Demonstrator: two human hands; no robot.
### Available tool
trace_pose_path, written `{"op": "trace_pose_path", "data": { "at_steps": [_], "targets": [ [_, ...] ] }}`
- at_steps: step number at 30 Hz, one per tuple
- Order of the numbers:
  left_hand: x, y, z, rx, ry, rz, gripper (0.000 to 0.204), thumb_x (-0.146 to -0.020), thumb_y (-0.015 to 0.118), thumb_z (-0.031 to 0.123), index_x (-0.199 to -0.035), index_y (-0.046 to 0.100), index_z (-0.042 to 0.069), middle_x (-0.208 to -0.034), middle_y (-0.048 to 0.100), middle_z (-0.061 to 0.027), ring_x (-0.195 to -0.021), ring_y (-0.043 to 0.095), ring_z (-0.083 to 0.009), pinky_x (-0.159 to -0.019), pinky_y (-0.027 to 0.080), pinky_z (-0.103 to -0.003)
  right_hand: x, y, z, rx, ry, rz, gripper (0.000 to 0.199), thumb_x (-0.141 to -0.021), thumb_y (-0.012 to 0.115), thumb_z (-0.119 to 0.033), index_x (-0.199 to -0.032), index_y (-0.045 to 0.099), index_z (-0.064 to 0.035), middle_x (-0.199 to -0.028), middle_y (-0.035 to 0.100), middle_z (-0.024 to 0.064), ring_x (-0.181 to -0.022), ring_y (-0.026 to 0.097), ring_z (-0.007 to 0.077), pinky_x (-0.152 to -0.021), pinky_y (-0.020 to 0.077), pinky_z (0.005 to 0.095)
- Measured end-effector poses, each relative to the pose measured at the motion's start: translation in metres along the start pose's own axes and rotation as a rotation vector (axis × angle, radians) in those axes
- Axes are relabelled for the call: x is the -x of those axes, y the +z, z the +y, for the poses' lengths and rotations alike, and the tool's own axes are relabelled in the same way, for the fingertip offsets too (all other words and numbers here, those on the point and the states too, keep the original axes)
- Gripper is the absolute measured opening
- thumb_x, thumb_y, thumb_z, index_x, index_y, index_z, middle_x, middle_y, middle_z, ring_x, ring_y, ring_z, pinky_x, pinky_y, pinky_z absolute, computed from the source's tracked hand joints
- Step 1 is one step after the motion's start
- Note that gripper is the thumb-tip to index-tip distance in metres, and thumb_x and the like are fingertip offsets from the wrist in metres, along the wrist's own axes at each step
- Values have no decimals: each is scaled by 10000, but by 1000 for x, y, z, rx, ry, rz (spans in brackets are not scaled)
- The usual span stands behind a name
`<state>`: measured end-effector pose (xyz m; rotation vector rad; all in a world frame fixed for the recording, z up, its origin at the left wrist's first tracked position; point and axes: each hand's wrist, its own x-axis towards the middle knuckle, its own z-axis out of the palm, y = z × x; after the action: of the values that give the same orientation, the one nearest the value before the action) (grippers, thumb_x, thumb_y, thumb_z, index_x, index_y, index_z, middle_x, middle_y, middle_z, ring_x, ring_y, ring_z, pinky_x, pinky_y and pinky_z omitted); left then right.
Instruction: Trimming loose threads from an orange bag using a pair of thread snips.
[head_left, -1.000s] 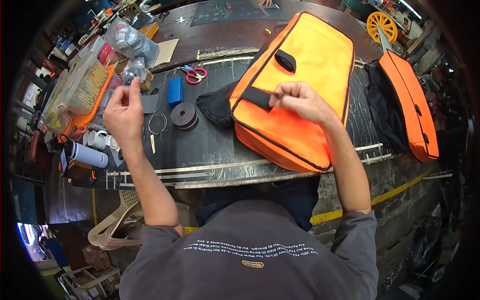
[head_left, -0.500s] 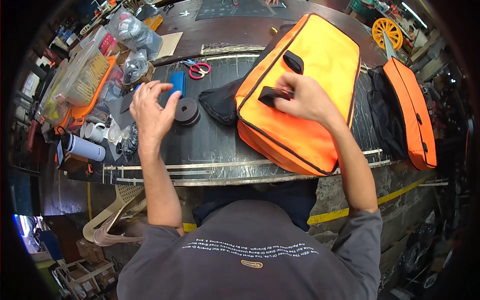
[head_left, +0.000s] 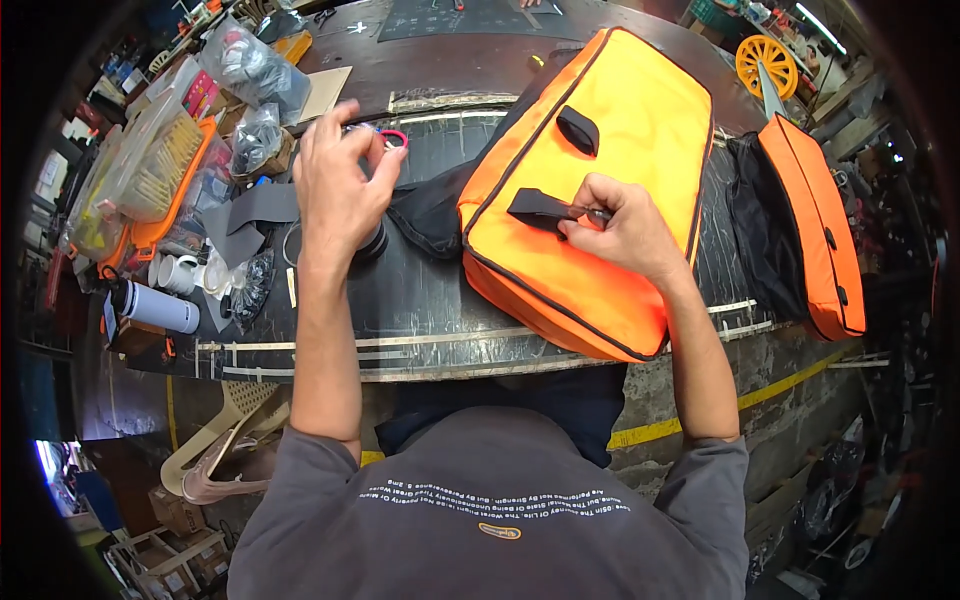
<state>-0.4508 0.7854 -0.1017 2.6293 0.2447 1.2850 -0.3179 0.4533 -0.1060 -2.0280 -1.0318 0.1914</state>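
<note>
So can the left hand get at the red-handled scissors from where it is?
Probably yes. The left hand hovers open right beside the red-handled scissors, with nothing lying between them. The right hand is busy pinching the black strap on the orange bag.

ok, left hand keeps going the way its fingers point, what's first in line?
Probably the red-handled scissors just past the left hand's fingertips; beyond them, bare dark tabletop. Hand height above the table is unclear.

A second orange bag (head_left: 815,225) lies at the right, a yellow wheel (head_left: 762,62) behind it, a white bottle (head_left: 160,310) at the left.
</note>
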Motion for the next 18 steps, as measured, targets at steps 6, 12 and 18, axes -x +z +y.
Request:
{"op": "trace_pose_path", "data": {
  "at_steps": [6, 12, 18],
  "targets": [
    [-26, 10, 32, 433, -162, -323, 236, -1027, 753, 138, -1226, 804, 22, -1124, 815, -104, -996, 764, -193, -889, 586, -330, 6, 5, -4, 112, -58, 61, 224, -848, 869, -30, -822, 648, -6, -683, 609, 0, -637, 487, 56, -561, 397, 285],
    [4, 41, 63, 484, -120, -466, 335, -995, 792, 143, -1314, 755, 47, -1034, 806, -104, -940, 780, -188, -817, 607, -348, 16, 15, -6, 113, -244, 108, 198, -810, 874, -19, -798, 677, -2, -769, 767, 111, -697, 758, 155, -638, 581, 306],
    [26, 38, 82, 529, -191, -471, 359, -946, 802, 137, -1284, 726, 43, -748, 743, -127, -671, 757, -301, -682, 597, -426, 31, 17, 1, 71, -318, 130, 213, -797, 891, -1, -797, 678, -17, -749, 750, 103, -648, 737, 177, -590, 553, 309]
  ]
}}
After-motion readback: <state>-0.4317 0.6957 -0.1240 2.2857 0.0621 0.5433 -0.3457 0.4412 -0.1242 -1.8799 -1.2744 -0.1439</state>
